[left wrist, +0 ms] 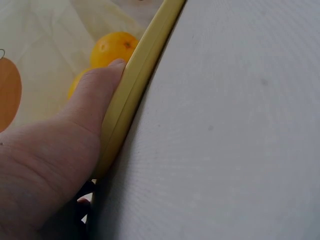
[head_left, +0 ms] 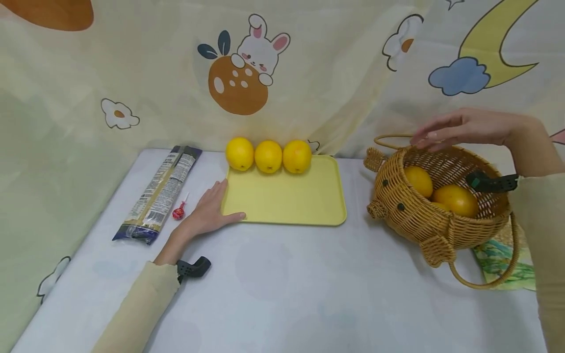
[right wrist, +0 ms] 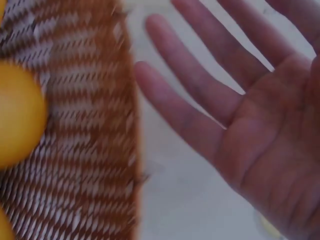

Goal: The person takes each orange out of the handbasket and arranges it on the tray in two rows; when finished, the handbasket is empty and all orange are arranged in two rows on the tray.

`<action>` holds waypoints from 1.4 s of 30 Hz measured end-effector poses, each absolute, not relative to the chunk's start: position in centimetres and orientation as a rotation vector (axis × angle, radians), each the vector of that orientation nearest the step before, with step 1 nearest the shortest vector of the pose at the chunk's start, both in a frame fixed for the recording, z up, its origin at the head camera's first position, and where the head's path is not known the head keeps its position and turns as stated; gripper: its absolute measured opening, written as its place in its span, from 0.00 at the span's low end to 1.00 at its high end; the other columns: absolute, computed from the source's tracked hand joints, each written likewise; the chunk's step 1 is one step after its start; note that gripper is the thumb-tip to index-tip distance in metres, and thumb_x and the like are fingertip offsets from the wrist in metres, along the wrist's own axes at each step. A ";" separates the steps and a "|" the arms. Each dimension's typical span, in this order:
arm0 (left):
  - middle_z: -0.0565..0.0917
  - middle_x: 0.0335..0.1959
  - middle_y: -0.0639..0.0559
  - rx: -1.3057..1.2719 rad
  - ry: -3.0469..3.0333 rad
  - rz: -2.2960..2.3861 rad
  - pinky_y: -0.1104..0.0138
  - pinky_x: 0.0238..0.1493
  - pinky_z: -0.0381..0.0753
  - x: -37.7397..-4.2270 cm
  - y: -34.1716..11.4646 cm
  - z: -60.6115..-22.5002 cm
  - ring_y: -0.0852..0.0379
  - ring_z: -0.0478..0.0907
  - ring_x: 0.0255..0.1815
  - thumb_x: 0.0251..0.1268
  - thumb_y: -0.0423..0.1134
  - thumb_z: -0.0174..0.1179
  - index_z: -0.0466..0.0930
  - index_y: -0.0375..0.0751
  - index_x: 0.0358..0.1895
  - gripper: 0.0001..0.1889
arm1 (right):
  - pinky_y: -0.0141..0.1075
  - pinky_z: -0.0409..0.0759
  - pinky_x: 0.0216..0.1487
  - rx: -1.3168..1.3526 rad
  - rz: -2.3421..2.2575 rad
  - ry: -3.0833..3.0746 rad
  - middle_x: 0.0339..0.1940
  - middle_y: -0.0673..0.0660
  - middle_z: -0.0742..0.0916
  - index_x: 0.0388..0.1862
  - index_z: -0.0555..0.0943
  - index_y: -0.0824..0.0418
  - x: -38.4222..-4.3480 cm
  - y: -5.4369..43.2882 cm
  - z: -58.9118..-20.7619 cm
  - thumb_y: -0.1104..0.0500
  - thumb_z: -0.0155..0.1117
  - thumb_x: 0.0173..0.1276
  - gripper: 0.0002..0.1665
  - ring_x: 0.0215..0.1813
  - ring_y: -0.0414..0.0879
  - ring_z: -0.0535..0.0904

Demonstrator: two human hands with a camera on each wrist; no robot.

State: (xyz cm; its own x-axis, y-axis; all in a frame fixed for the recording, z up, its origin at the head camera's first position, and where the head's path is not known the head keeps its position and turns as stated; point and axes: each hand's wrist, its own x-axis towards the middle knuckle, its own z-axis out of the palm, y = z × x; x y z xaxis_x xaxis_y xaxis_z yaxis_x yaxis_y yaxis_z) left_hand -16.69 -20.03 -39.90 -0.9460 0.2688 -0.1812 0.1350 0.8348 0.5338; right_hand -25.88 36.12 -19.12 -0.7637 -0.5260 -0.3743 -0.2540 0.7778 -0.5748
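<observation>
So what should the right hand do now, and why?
Probably reach into the round brown wicker basket and take a round orange fruit. The right hand is empty and close to the basket's rim, more than one fruit lies inside, and the flat yellow rectangular tray has bare space in front of three round yellow fruits.

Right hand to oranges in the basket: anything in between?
The basket wall: in the right wrist view it lies between the right hand and the oranges. Nothing visible lies on top of them, so a path over the wall and down looks open.
</observation>
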 end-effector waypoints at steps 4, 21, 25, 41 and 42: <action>0.37 0.81 0.41 0.301 2.762 0.780 0.48 0.81 0.35 -16.6 -20.0 -39.7 0.42 0.33 0.82 0.55 0.71 0.59 0.31 0.38 0.78 0.62 | 0.30 0.82 0.57 -0.509 -0.731 2.269 0.62 0.47 0.83 0.66 0.70 0.69 -26.9 38.2 -20.8 0.58 0.46 0.79 0.23 0.59 0.36 0.81; 0.38 0.81 0.40 0.299 2.780 0.780 0.47 0.80 0.36 -16.6 -20.0 -39.8 0.40 0.34 0.81 0.55 0.69 0.60 0.32 0.37 0.78 0.62 | 0.52 0.79 0.63 -0.386 -0.829 1.930 0.66 0.33 0.71 0.78 0.52 0.61 -27.8 39.5 -25.1 0.58 0.41 0.80 0.31 0.64 0.36 0.74; 0.38 0.81 0.39 0.298 2.776 0.787 0.48 0.80 0.36 -16.5 -19.9 -39.8 0.40 0.34 0.81 0.55 0.68 0.60 0.32 0.37 0.78 0.62 | 0.54 0.77 0.63 -0.336 -0.865 1.834 0.65 0.32 0.70 0.79 0.52 0.54 -27.9 39.5 -25.9 0.59 0.40 0.80 0.30 0.64 0.40 0.73; 0.38 0.81 0.39 0.298 2.781 0.767 0.48 0.81 0.36 -16.6 -20.0 -39.8 0.41 0.34 0.81 0.56 0.69 0.59 0.33 0.36 0.78 0.61 | 0.52 0.81 0.59 -0.132 -0.803 1.828 0.79 0.70 0.42 0.80 0.35 0.57 -28.4 38.4 -27.8 0.54 0.49 0.77 0.45 0.62 0.50 0.75; 0.38 0.81 0.39 0.298 2.780 0.769 0.48 0.81 0.36 -16.5 -19.9 -39.8 0.41 0.34 0.81 0.56 0.68 0.59 0.33 0.36 0.78 0.61 | 0.51 0.81 0.58 -0.124 -0.798 1.824 0.79 0.71 0.42 0.80 0.33 0.57 -28.4 38.4 -27.9 0.54 0.50 0.77 0.46 0.61 0.51 0.75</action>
